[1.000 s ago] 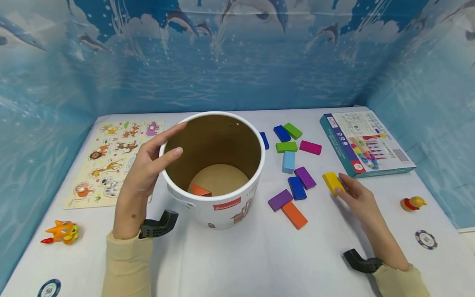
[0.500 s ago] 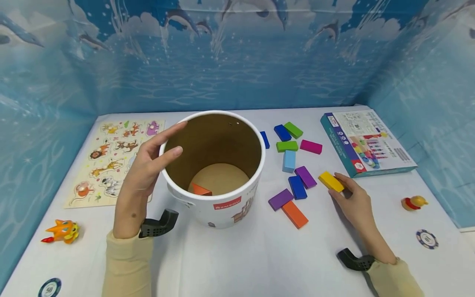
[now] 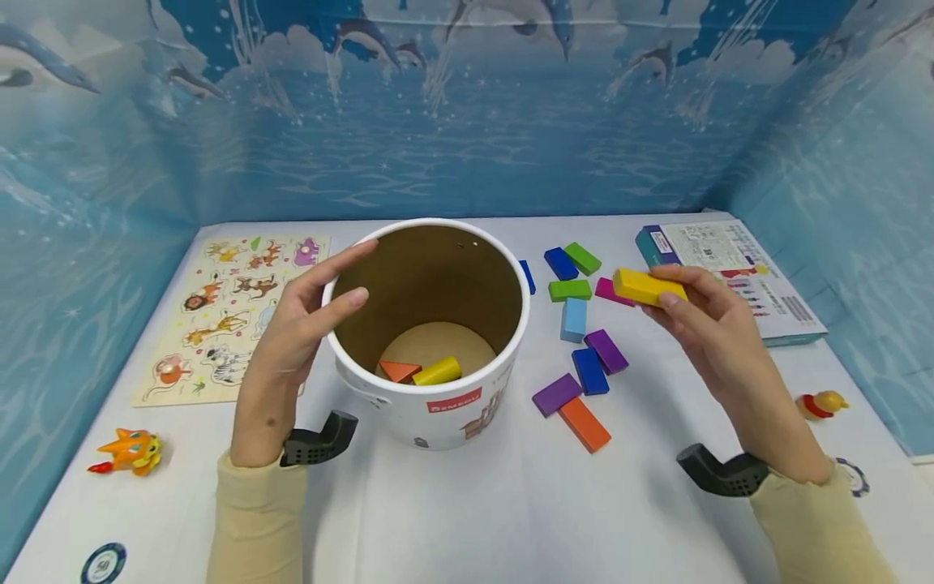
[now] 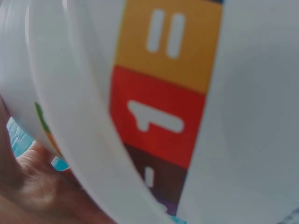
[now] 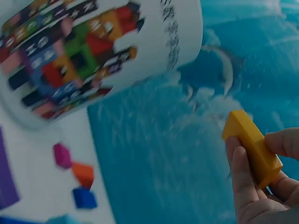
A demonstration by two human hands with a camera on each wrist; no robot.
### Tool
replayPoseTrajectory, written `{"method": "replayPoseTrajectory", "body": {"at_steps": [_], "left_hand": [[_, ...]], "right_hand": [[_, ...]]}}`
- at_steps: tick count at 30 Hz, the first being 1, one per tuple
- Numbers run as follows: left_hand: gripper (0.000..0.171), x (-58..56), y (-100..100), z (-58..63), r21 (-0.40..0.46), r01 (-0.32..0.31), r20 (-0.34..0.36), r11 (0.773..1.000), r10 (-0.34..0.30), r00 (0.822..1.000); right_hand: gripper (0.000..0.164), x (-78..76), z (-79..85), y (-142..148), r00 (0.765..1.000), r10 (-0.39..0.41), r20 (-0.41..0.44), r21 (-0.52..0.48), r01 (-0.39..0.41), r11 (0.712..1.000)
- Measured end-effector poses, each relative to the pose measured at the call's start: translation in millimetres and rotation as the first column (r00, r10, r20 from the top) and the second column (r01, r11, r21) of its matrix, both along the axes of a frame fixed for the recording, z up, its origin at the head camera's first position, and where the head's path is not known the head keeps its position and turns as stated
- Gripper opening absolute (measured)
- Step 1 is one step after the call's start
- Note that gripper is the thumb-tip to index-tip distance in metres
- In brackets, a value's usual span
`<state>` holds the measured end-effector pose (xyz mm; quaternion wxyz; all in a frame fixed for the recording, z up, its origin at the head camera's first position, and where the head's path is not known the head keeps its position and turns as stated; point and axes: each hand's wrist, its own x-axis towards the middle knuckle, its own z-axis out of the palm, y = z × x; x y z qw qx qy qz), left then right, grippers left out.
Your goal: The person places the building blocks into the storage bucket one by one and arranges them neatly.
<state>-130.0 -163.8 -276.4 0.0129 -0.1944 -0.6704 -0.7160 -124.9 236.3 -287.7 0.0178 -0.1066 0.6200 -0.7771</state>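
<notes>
My left hand (image 3: 302, 320) grips the left rim of a white bucket (image 3: 394, 418), its thumb and a finger reaching over the edge. Inside, an orange wedge-shaped block (image 3: 399, 371) and a yellow cylinder block (image 3: 438, 371) lie on the bottom. My right hand (image 3: 718, 337) pinches a yellow rectangular block (image 3: 645, 286) above the table, right of the bucket; the right wrist view shows this yellow block (image 5: 252, 147) between thumb and fingers. Between bucket and right hand lie purple (image 3: 557, 395), orange (image 3: 585, 424), blue (image 3: 590, 371), light blue (image 3: 573, 319), green (image 3: 570, 290) and magenta blocks (image 3: 611, 291).
An animal puzzle board (image 3: 233, 324) lies at the left. A flat game box (image 3: 766, 284) sits at the back right, partly behind the right hand. Small figures, one orange (image 3: 131, 452) and one yellow and red (image 3: 822, 404), stand near the sides. Poker chips (image 3: 104, 563) lie in front.
My right hand has lifted the yellow block off the table, up and away from me. A yellow cylinder now shows in the bucket. The left hand keeps its place on the rim.
</notes>
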Motion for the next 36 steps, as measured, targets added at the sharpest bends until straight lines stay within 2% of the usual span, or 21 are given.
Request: {"method": "replayPoseTrajectory", "body": {"at_steps": [2,4,6,7,10,12,14,17,21,23,26,29,31,34,36], "left_hand": [[0.046,-0.1,0.0,-0.5,0.002,0.001,0.0,1.0,-0.001,1.0],[0.046,-0.3,-0.1,-0.9,0.007,0.002,-0.002,1.0,-0.002,1.0],[0.046,-0.3,-0.4,-1.3,0.013,0.003,-0.003,1.0,-0.003,1.0],[0.046,-0.4,-0.2,-1.6,0.016,0.004,-0.004,1.0,-0.004,1.0],[0.046,-0.1,0.1,-2.6,0.015,0.006,-0.001,1.0,-0.006,1.0],[0.046,0.1,0.3,-3.1,0.01,0.008,0.003,1.0,-0.008,1.0],[0.046,0.3,0.5,-3.2,0.007,0.012,0.006,1.0,-0.012,1.0],[0.046,0.3,0.5,-2.8,0.007,0.014,0.007,1.0,-0.014,1.0],[0.046,0.5,0.7,-1.9,0.008,0.01,0.007,1.0,-0.01,1.0],[0.046,0.7,0.9,-2.0,0.011,0.01,0.009,1.0,-0.01,1.0],[0.046,0.9,1.3,-2.2,0.013,0.008,0.013,1.0,-0.008,1.0],[0.046,0.5,1.3,-2.2,0.008,0.005,0.006,1.0,-0.005,1.0],[0.046,0.0,1.2,-2.0,0.01,0.007,0.002,1.0,-0.007,1.0],[0.046,-1.0,1.1,-1.9,0.012,0.012,-0.008,1.0,-0.012,1.0],[0.046,-1.2,1.0,-2.1,0.013,0.015,-0.009,1.0,-0.015,1.0]], "right_hand": [[0.031,-3.7,26.3,-23.7,0.994,0.089,-0.063,0.018,-0.088,0.996],[0.032,-10.9,47.6,-47.6,0.979,0.185,-0.087,0.065,-0.18,0.982],[0.032,-20.4,62.2,-71.1,0.955,0.285,-0.084,0.139,-0.272,0.952],[0.033,-25.9,66.9,-82.3,0.938,0.338,-0.073,0.194,-0.319,0.928],[0.035,-41.6,73.5,-112.4,0.877,0.481,-0.017,0.363,-0.442,0.82],[0.036,-50.2,75.2,-126.9,0.84,0.542,0.017,0.456,-0.489,0.744],[0.036,-57.2,76.6,-137.1,0.815,0.578,0.045,0.521,-0.513,0.682],[0.035,-65.8,79.3,-148.2,0.776,0.627,0.07,0.594,-0.537,0.598],[0.033,-73.7,79.2,-165.7,0.702,0.703,0.113,0.701,-0.558,0.444],[0.032,-76.2,76.0,-175.8,0.669,0.729,0.145,0.725,-0.573,0.382],[0.032,-77.3,71.3,-188.1,0.641,0.743,0.195,0.741,-0.593,0.316],[0.035,-76.9,68.3,-193.7,0.63,0.741,0.231,0.726,-0.619,0.3],[0.037,-76.8,67.5,-194.2,0.632,0.739,0.234,0.717,-0.625,0.308],[0.037,-76.9,66.8,-193.0,0.643,0.737,0.209,0.702,-0.624,0.344],[0.037,-77.0,67.1,-190.6,0.657,0.735,0.169,0.696,-0.608,0.383]]}}
